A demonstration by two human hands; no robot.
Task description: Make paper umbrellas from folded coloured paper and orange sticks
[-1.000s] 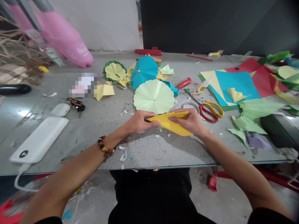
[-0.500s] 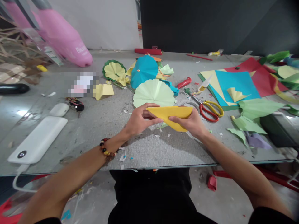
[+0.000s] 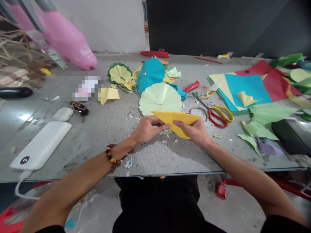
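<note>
A folded yellow paper (image 3: 178, 122), wedge-shaped, is held just above the grey table (image 3: 150, 155) between both hands. My left hand (image 3: 147, 129) pinches its left corner with thumb and fingers closed. My right hand (image 3: 195, 131) grips its right lower side, thumb on top. Directly behind the paper lies a pale green pleated paper disc (image 3: 160, 98). A beaded bracelet (image 3: 112, 157) circles my left wrist.
Red-and-yellow scissors (image 3: 218, 114) lie right of my hands, beside stacked coloured sheets (image 3: 245, 87) and green scraps (image 3: 262, 129). A teal paper umbrella (image 3: 150, 73) and yellow-green disc (image 3: 119, 73) sit behind. A white power bank (image 3: 40, 145), white mouse (image 3: 63, 114) and pink bag (image 3: 68, 42) are at left.
Both hands lifted the yellow paper off the table a second ago; it now sits slightly lower and tilted flatter than half a second ago, still held at both ends.
</note>
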